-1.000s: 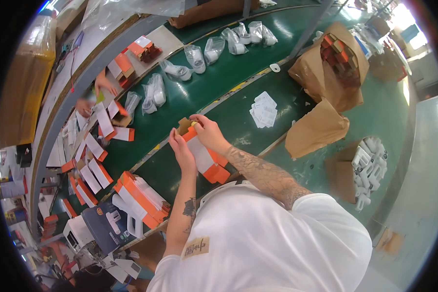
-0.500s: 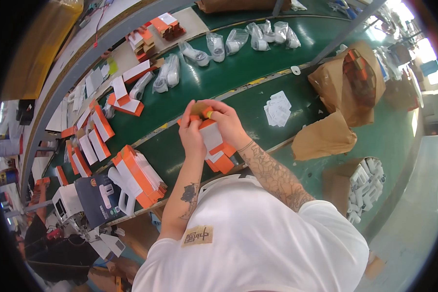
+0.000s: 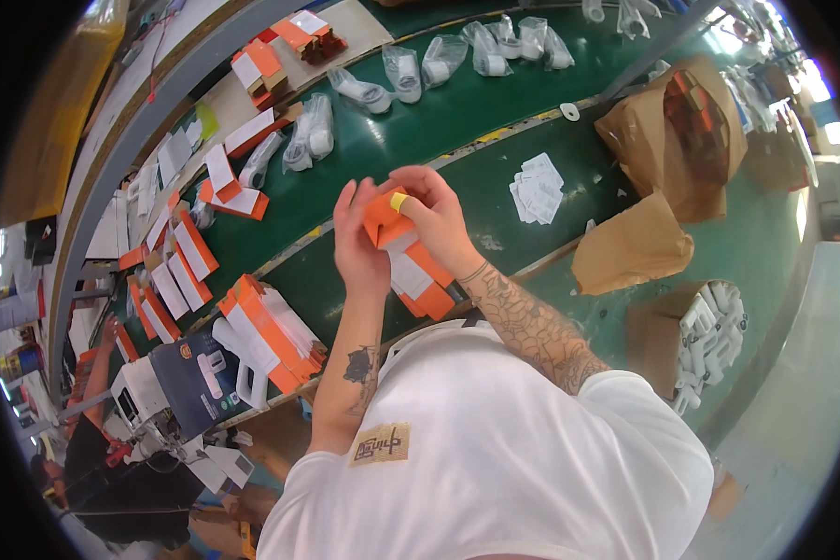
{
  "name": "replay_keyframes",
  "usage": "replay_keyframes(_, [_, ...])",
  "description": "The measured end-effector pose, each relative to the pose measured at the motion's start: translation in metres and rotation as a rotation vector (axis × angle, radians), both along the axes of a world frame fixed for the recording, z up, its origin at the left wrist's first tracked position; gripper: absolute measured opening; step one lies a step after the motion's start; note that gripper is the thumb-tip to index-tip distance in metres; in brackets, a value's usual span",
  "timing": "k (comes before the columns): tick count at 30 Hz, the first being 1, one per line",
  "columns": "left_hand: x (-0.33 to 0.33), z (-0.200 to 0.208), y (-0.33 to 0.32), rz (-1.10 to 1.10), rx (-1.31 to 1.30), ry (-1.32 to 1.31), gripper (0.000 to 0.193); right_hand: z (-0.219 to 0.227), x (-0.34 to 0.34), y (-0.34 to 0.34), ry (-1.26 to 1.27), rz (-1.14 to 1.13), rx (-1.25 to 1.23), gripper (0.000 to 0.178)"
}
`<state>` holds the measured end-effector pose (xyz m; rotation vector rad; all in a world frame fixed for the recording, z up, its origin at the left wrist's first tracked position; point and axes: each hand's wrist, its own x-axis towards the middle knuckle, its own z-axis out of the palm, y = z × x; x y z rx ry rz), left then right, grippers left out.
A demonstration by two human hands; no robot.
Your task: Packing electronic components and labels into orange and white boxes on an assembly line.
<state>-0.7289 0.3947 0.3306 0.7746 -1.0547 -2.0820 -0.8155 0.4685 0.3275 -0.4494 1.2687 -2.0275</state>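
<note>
My right hand [image 3: 439, 219] holds a small orange carton [image 3: 383, 222] above the near bench, its thumb on the upper edge and its fingers curled behind. A yellow band [image 3: 399, 201] wraps that thumb. My left hand [image 3: 359, 245] is at the carton's left side, fingers stretched upward and slightly blurred; whether the palm touches the carton I cannot tell. Just below the hands lie flat orange-and-white cartons [image 3: 423, 287], partly covered by the right wrist. A stack of similar cartons [image 3: 269, 331] stands to the left on the bench edge.
Bagged white devices [image 3: 401, 75] line the green conveyor [image 3: 373, 149] beyond. White cards [image 3: 537, 189] lie right of my hands. Brown paper bags [image 3: 635, 245] and a cardboard box of white parts [image 3: 709, 341] are at right. A dark printed box [image 3: 196, 383] stands at left; a metal post [image 3: 658, 51] rises far right.
My left hand has loosened from the carton, its fingers now straighter. The carton's orange end shows more between the hands. At the far left table, another person's hand is out of sight.
</note>
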Motion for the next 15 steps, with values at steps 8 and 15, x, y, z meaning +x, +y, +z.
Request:
replay_keyframes(8, [0.042, -0.042, -0.015, -0.413, 0.770, -0.060, 0.039, -0.030, -0.032, 0.016, -0.072, 0.060, 0.036, 0.022])
replay_keyframes(15, [0.071, -0.073, -0.029, -0.270, 0.354, -0.292, 0.060, -0.234, -0.139, 0.175, 0.893, -0.405, 1.702, 0.036])
